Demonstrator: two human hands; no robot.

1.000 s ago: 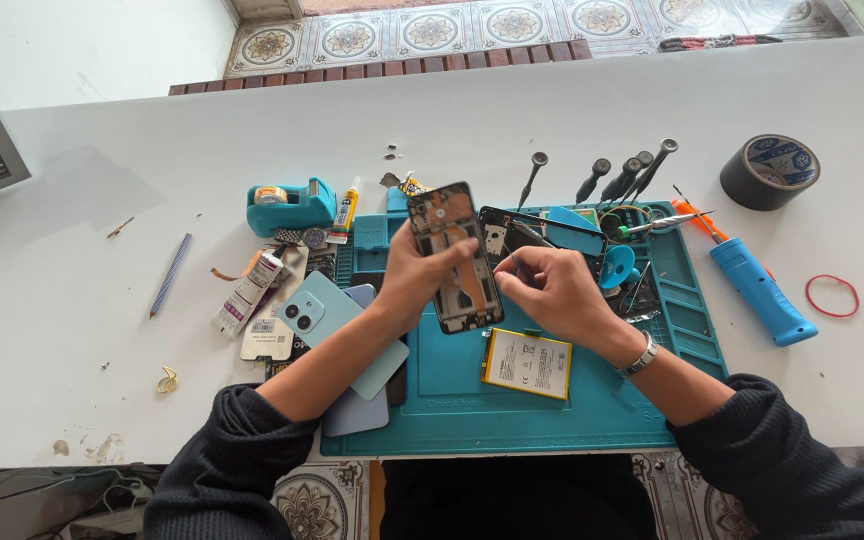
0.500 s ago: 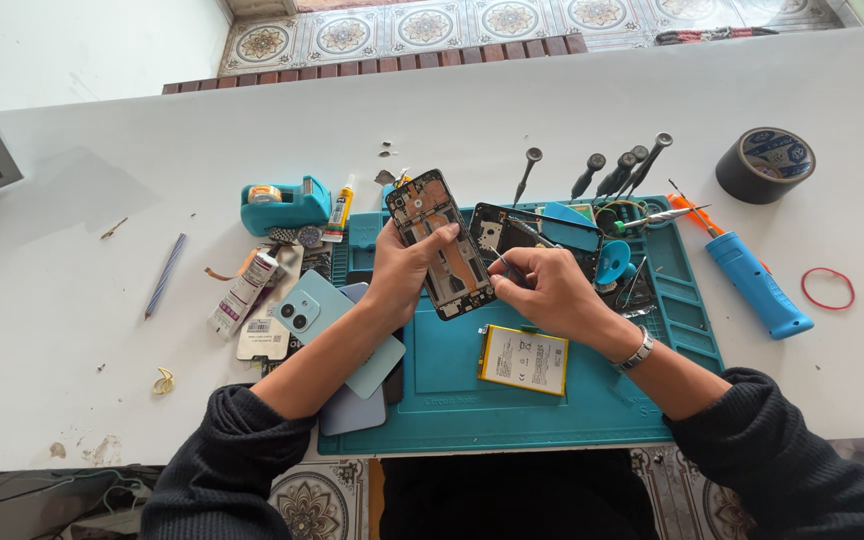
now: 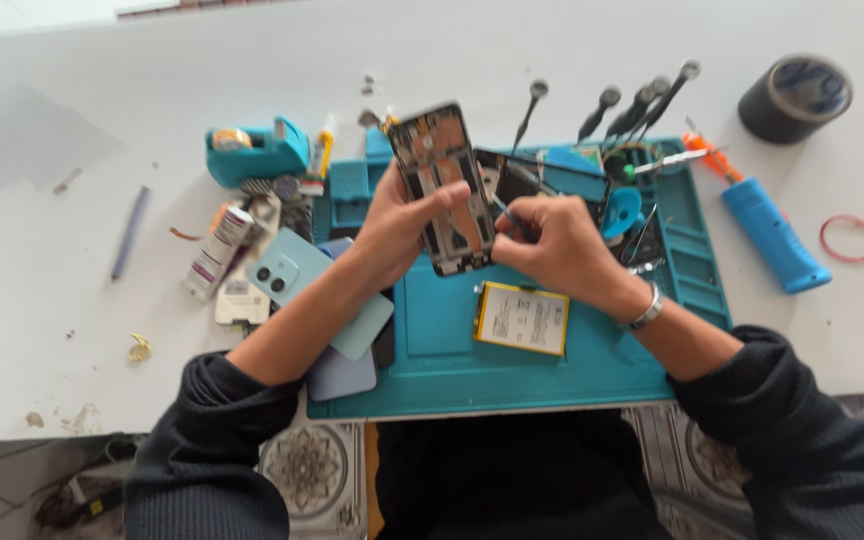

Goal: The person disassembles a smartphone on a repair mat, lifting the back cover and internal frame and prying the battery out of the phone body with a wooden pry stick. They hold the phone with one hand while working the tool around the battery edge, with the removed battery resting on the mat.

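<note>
- Left hand (image 3: 397,215) grips opened black phone frame with exposed orange-brown internals (image 3: 442,185), tilted up above teal silicone repair mat (image 3: 552,365).
- Right hand (image 3: 552,245) pinches thin dark tool (image 3: 505,212), tip at the frame's right edge.
- Flat yellow-white battery (image 3: 521,318) lies on mat, just below the hands.
- Light blue phone back cover (image 3: 317,290) beside left forearm.
</note>
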